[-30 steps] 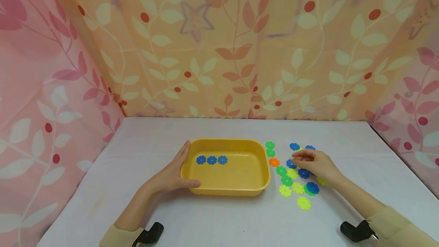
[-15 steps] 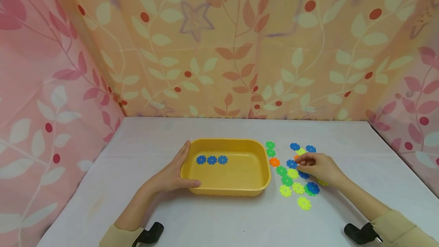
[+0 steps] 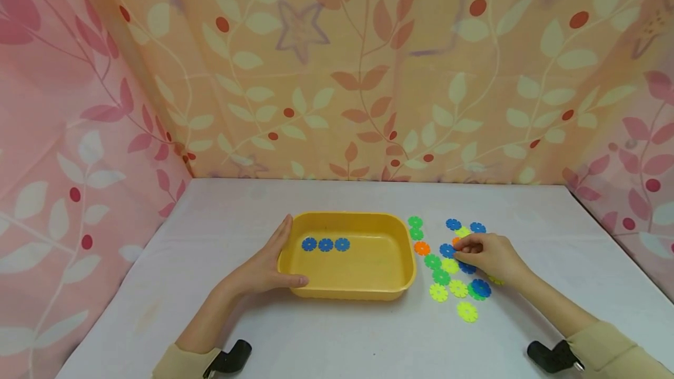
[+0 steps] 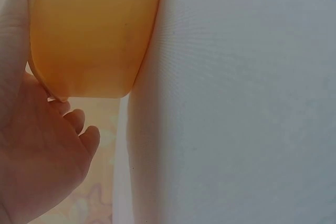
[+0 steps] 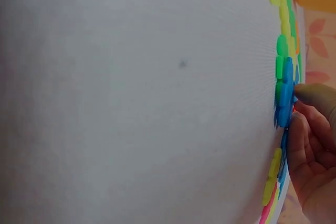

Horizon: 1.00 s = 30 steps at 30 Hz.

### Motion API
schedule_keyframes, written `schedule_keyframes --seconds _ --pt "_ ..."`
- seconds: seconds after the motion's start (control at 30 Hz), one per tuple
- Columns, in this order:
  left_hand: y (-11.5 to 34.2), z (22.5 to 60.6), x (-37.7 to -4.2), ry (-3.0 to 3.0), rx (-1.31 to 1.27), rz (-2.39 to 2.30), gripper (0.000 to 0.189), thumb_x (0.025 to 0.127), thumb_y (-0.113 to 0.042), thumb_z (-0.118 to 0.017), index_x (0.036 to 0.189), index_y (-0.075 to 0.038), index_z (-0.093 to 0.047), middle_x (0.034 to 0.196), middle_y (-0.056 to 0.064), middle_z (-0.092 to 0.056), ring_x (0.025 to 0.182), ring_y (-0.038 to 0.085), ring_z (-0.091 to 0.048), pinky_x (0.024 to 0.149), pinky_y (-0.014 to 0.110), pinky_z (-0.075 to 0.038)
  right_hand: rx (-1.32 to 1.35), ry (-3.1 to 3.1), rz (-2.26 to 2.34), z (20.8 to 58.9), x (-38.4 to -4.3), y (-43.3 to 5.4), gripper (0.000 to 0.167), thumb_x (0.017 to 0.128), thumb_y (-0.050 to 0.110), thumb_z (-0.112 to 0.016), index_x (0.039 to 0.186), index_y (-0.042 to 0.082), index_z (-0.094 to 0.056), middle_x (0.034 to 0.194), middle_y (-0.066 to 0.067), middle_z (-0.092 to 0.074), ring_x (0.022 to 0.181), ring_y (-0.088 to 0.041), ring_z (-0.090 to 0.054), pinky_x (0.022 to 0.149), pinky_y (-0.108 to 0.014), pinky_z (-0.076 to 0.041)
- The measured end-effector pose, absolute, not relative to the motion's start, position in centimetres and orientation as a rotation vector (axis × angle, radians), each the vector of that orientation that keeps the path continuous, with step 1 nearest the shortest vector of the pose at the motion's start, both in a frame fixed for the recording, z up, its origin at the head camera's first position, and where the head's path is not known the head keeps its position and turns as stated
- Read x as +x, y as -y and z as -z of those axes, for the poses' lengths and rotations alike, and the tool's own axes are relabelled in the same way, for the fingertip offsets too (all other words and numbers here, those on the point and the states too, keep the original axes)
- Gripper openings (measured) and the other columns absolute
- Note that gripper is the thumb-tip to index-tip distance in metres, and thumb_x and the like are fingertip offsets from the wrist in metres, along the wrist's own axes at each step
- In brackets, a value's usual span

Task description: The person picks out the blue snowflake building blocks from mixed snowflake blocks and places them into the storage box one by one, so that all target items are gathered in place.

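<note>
A yellow plastic tray holds a row of 3 blue notched discs inside, near its left end. My left hand grips the tray's left end, thumb at the front and fingers along the side. The left wrist view shows the tray's outer wall with curled fingertips beyond it. My right hand is at the scattered discs, thumb and forefinger bent close to a blue disc and an orange one. In the right wrist view, its fingertips meet the pile; I cannot tell whether they pinch a disc.
Several green discs, yellow discs and an orange disc lie flat right of the tray, some overlapping. White cloth covers the table. A patterned curtain hangs behind, with pink cloth at the left side.
My right hand has shifted slightly right over the discs since one second ago, uncovering more of the blue disc and a yellow one. The left hand and tray have stayed put.
</note>
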<state>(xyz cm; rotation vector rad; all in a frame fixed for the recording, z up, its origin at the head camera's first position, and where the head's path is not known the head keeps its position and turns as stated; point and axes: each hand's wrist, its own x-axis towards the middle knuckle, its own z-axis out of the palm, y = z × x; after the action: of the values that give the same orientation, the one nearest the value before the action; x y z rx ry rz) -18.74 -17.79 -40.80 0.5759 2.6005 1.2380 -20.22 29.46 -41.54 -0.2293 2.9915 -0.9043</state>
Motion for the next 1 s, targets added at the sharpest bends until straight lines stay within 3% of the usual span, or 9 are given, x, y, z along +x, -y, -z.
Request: schedule_keyframes --seconds 0.5,1.0 --pt "17.7 40.8 -18.8 -2.599 0.574 -1.238 0.129 0.07 -0.048 -0.083 0.157 -0.014 0.005 0.163 0.0 0.009 0.149 0.025 0.005 0.115 0.054 -0.01 -0.243 -3.028 0.955 41.7 -20.2 -29.1 0.027 0.085 0.029 -0.077 0.099 0.007 -0.073 0.076 0.004 -0.062 0.071 -0.016 -0.053 0.057 -0.021 -0.044" --pt "17.8 40.8 -18.8 -2.592 0.578 -1.247 0.128 0.071 -0.046 -0.084 0.157 -0.016 0.006 0.163 -0.001 0.009 0.149 0.024 0.005 0.115 0.054 -0.009 -0.27 -2.922 1.218 38.9 -20.1 -25.5 0.032 0.084 0.041 -0.076 0.099 0.013 -0.075 0.08 0.001 -0.065 0.08 -0.021 -0.056 0.059 -0.022 -0.049"
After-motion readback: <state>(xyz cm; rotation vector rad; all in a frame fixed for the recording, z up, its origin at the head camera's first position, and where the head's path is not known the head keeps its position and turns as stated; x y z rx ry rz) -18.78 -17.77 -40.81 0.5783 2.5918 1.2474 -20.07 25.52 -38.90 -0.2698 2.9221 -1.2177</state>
